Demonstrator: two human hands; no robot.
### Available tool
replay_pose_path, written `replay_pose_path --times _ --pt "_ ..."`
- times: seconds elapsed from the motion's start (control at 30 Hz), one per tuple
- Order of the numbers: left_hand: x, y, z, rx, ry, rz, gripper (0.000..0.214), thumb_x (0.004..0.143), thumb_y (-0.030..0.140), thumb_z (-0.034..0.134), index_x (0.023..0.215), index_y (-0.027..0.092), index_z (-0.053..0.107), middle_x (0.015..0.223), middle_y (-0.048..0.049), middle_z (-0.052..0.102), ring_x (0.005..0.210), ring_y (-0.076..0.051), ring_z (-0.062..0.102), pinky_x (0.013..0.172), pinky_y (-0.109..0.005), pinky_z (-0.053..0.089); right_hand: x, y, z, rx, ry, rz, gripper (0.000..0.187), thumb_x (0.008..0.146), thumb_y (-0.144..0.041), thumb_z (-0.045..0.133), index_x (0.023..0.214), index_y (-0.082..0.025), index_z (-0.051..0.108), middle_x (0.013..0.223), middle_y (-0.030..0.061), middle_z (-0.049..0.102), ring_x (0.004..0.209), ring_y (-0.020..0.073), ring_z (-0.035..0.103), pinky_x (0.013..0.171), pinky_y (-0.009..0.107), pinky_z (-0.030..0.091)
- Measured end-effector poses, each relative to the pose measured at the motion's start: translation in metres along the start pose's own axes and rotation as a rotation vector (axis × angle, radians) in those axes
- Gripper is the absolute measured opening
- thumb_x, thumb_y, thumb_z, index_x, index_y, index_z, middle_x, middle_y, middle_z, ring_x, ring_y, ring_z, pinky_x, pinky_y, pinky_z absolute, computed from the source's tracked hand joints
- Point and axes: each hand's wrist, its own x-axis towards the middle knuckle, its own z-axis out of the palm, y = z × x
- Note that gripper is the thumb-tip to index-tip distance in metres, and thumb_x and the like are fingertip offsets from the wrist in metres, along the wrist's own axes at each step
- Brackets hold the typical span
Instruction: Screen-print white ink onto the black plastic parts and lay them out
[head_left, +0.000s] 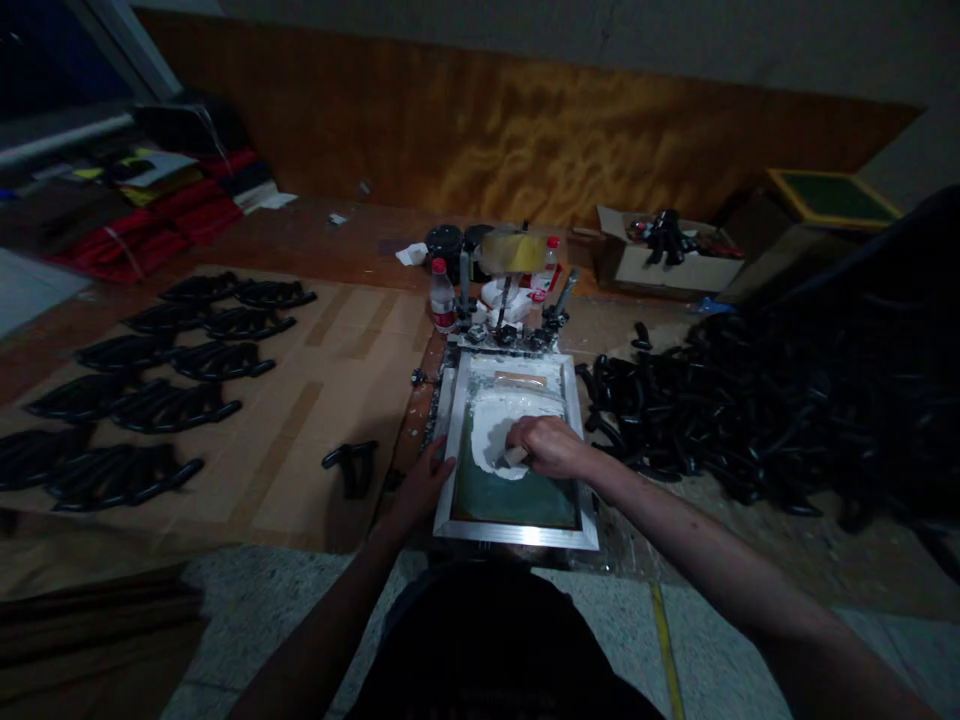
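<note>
Right hand: grip closed round a pale scraper, its edge in white paste on the green mesh of a metal frame, middle of the worktop. Left hand: at frame's left edge; can't make out whether its grip is loose or closed. Black curved pieces in rows on cardboard, left; dark heap, right; red-capped bottle beyond frame
</note>
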Motion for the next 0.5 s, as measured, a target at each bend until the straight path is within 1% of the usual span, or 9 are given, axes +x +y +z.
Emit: replay_pose_path --times 0.07,0.1,0.2,0.27,0.33,0.4,0.47,0.5 --pt "-0.001 0.001 0.000 0.003 0.025 0.018 0.068 0.085 0.050 0.054 0.142 0.012 0.048 0.093 -0.0105 0.071 0.085 -0.025 0.067 0.082 -0.038 0.051 0.001 -0.003 0.007 -0.030 0.090 0.093 0.022 0.085 -0.014 0.054 0.102 -0.018 0.068 0.103 0.0090 0.068 0.098 0.0229 0.059 0.079 0.031 0.042" --pt "-0.001 0.001 -0.001 0.007 0.038 0.027 0.068 0.085 0.050 0.055 0.140 0.012 0.049 0.093 -0.0103 0.071 0.084 -0.025 0.067 0.082 -0.038 0.051 0.000 -0.006 0.012 -0.044 0.114 0.109 0.024 0.088 -0.014 0.052 0.105 -0.017 0.067 0.105 0.0103 0.068 0.099 0.0233 0.058 0.080 0.031 0.042" --pt "-0.003 0.005 -0.001 0.017 0.038 0.029 0.066 0.084 0.048 0.055 0.139 0.011 0.050 0.093 -0.0102 0.071 0.086 -0.025 0.067 0.083 -0.039 0.052 -0.007 -0.013 0.024 -0.003 0.093 0.048 0.026 0.088 -0.014 0.052 0.110 -0.016 0.066 0.107 0.0110 0.068 0.099 0.0232 0.058 0.081 0.031 0.043" --pt "-0.005 0.009 -0.003 -0.006 0.033 0.028 0.065 0.083 0.046 0.057 0.138 0.012 0.052 0.097 -0.0117 0.071 0.090 -0.026 0.067 0.085 -0.040 0.052 -0.006 -0.012 0.021 0.060 0.090 0.052 0.026 0.086 -0.014 0.055 0.108 -0.017 0.067 0.105 0.0090 0.068 0.097 0.0222 0.059 0.080 0.030 0.044" --pt "-0.008 0.016 -0.006 -0.027 0.049 0.044 0.063 0.081 0.045 0.060 0.135 0.014 0.055 0.106 -0.0132 0.070 0.099 -0.027 0.066 0.088 -0.040 0.052 0.006 -0.005 0.008 0.103 0.152 0.132 0.031 0.087 -0.017 0.055 0.116 -0.019 0.065 0.106 0.0073 0.068 0.098 0.0214 0.061 0.080 0.028 0.044" --pt "-0.012 0.028 -0.013 -0.029 0.068 0.070 0.062 0.079 0.046 0.062 0.134 0.017 0.056 0.115 -0.0131 0.068 0.106 -0.028 0.064 0.089 -0.039 0.052 0.024 0.009 -0.014 0.114 0.242 0.245 0.042 0.091 -0.025 0.055 0.133 -0.023 0.057 0.112 0.0068 0.067 0.101 0.0220 0.061 0.082 0.028 0.045" --pt "-0.016 0.043 -0.022 0.000 0.090 0.099 0.057 0.082 0.048 0.059 0.131 0.019 0.059 0.119 -0.0122 0.068 0.110 -0.028 0.062 0.089 -0.039 0.053 0.035 0.029 -0.039 0.094 0.322 0.367 0.054 0.093 -0.034 0.056 0.145 -0.026 0.046 0.116 0.0076 0.066 0.102 0.0239 0.062 0.083 0.029 0.045" --pt "-0.019 0.053 -0.026 0.018 0.109 0.110 0.053 0.084 0.049 0.054 0.128 0.020 0.062 0.120 -0.0116 0.068 0.111 -0.028 0.062 0.090 -0.039 0.052 0.035 0.042 -0.050 0.082 0.368 0.420 0.057 0.093 -0.036 0.057 0.148 -0.027 0.043 0.118 0.0083 0.066 0.102 0.0248 0.062 0.084 0.030 0.046"
